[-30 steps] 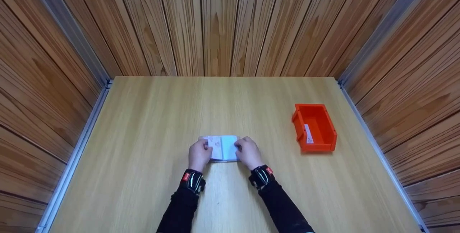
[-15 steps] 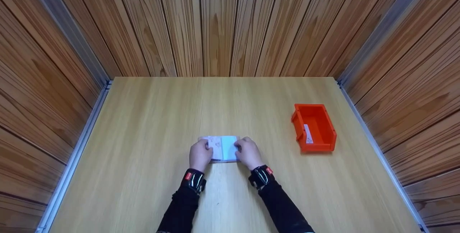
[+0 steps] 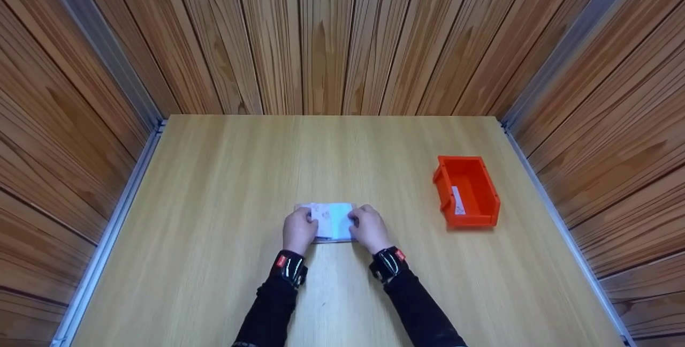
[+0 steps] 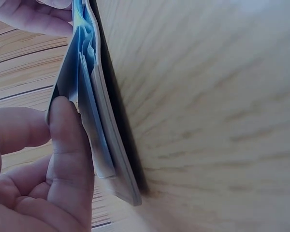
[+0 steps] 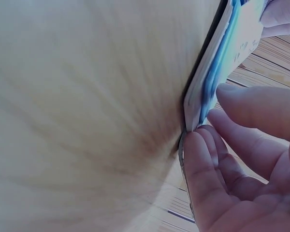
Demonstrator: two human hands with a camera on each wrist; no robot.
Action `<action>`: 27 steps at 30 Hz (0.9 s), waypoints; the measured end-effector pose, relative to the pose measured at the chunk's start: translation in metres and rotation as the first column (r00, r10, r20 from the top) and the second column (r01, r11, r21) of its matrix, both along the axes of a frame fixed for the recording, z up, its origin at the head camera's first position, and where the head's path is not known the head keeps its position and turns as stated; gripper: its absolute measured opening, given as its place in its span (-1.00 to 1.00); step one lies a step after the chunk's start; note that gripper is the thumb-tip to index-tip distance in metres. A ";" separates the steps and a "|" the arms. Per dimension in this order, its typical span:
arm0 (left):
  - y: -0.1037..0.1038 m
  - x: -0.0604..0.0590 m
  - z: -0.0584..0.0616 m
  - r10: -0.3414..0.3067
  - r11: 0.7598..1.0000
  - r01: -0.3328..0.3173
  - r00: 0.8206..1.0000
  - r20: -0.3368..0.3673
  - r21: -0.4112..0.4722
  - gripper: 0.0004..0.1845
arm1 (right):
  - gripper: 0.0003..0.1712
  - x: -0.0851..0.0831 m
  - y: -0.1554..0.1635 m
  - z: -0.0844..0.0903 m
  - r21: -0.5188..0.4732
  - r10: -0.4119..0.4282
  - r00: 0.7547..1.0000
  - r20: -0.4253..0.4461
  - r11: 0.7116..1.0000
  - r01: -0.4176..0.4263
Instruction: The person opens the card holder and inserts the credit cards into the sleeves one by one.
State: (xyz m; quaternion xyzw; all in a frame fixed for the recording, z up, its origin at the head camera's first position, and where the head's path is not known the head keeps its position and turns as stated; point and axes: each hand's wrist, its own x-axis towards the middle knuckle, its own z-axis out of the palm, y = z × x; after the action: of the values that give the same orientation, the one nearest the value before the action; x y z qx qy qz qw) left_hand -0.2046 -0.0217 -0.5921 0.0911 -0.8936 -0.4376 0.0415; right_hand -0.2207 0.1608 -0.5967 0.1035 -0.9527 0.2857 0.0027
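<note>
A small booklet (image 3: 332, 221) with pale blue and white pages lies flat on the desk (image 3: 225, 186), a little toward the near edge and about midway between the left and right edges. The left hand (image 3: 298, 231) is on its left end and the right hand (image 3: 370, 227) on its right end, so the booklet sits between the two hands with both touching it. In the left wrist view the left thumb (image 4: 70, 159) is pressed against the edge of the stacked pages (image 4: 94, 121), with the other fingers curled behind; the leaves fan apart slightly there. In the right wrist view the right fingers (image 5: 203, 174) curl under and against the booklet's corner (image 5: 195, 123), pinching the sheets. Both hands therefore have hold of the booklet at its ends, fingers bent rather than spread.

The work looks to be at the stage of squaring or gathering the loose pages while the booklet rests on the desk. A lift from here would call for an even pinch at both ends, since the leaves are thin and could slip or splay.

Well apart, toward the right edge of the desk, stands an orange bin (image 3: 467, 190) with a white label inside it. Wooden panel walls (image 3: 332, 36) enclose the desk on three sides.
</note>
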 end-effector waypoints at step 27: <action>0.009 -0.001 -0.003 -0.035 0.994 0.030 0.998 -0.050 -0.105 -0.83 | -0.73 0.000 0.001 0.001 -0.014 -0.005 1.000 -0.003 1.000 0.005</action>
State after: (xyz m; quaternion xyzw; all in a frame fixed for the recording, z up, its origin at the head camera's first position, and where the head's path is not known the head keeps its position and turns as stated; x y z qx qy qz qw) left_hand -0.2059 -0.0128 -0.5953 0.0627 -0.9153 -0.3930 0.0624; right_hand -0.2210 0.1614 -0.5961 0.1017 -0.9509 0.2922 0.0054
